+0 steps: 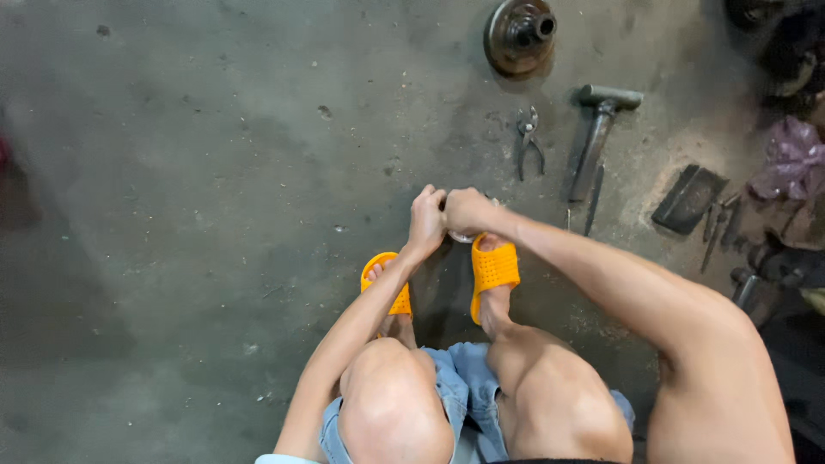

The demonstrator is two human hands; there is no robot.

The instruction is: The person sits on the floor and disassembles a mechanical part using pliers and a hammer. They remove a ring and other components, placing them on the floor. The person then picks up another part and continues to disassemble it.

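Note:
I squat over a grey concrete floor in orange slide sandals (494,268). My left hand (426,220) and my right hand (468,210) are pressed together just in front of my toes, both closed around a small pale round part (462,235) that shows only as a sliver under my right hand. What the part is I cannot tell.
A round metal hub (519,34) lies at the top middle. Pliers (528,139), a heavy hammer (599,137), a thin rod (594,199) and a dark flat block (689,198) lie to the right, with more small tools and a purple rag (792,159) at the far right.

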